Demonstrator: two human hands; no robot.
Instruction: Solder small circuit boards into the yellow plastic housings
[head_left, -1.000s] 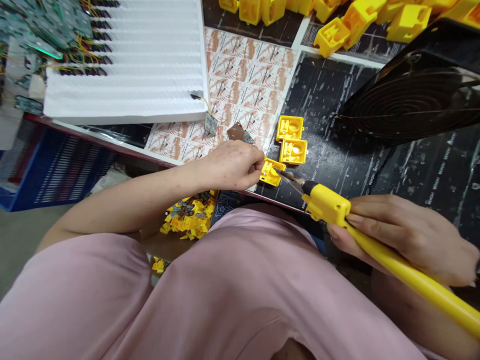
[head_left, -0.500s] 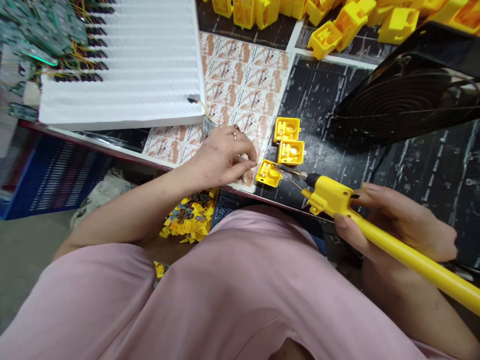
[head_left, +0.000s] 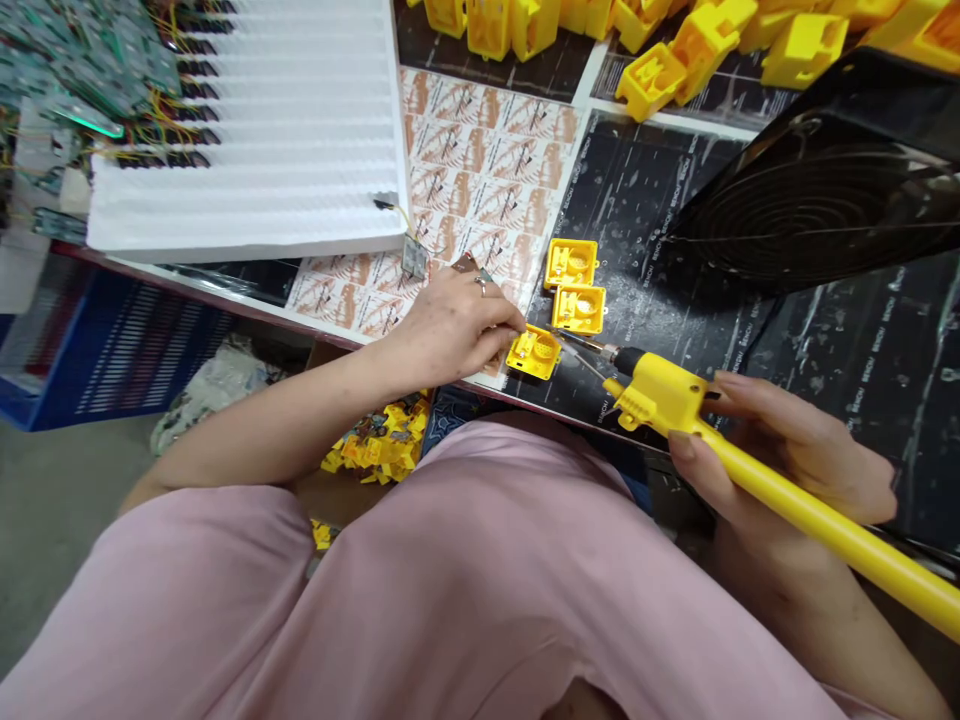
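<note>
Head view: L hand point(head_left: 465, 325) is at the near case point(head_left: 534, 353), which sits hollow side up by the near edge of the desk point(head_left: 630, 190). Fingers bent, thumb & index tips close tog. at its left side; can't tell if they pinch anything. R hand point(head_left: 795, 440) is clamped round the handle of the iron point(head_left: 664, 395); tip pts left at the case's right rim, contact unclear.

Handling (judged): case prob. light, stiff, a bit slick, may skid; take it by the outer walls, away from the tip. Iron prob. light & rigid, thin feed tube may bend; handle only, tip likely hot.

Counts: 3 cases by the near edge, i.e. the near one + 2 back cases point(head_left: 579, 308) just behind; 1 iron; 1 board point(head_left: 413, 257) just beside the right near corner of 1 tray point(head_left: 300, 180), wire up onto it; 1 fan point(head_left: 810, 190) to the right; board pile point(head_left: 90, 60) at the desk's left & case pile point(head_left: 705, 45) at the far side, too many/cut off to count.
</note>
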